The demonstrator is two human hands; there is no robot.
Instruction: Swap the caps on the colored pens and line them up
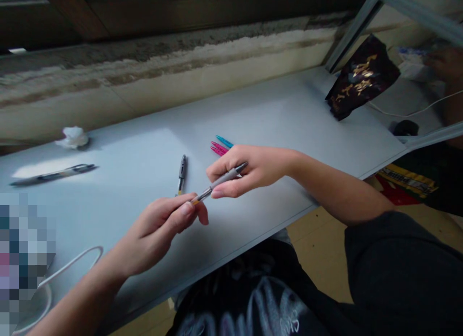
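My right hand (pixel 249 169) is closed round the grey grip of a pen (pixel 224 179) held above the white table (pixel 282 119). My left hand (pixel 162 227) pinches the narrow front end of that same pen between thumb and fingers. A second grey pen part (pixel 182 171) lies on the table just behind my left hand. Behind my right hand, the ends of pink pens (pixel 218 148) and a teal pen (pixel 224 141) stick out; the rest of them is hidden by the hand.
A dark pen (pixel 54 174) and a crumpled white tissue (pixel 74 137) lie at the far left. A white cable (pixel 68 263) loops at the near left edge. A dark snack bag (pixel 361 77) leans at the right, by a metal frame (pixel 352 32). The wall runs along the back.
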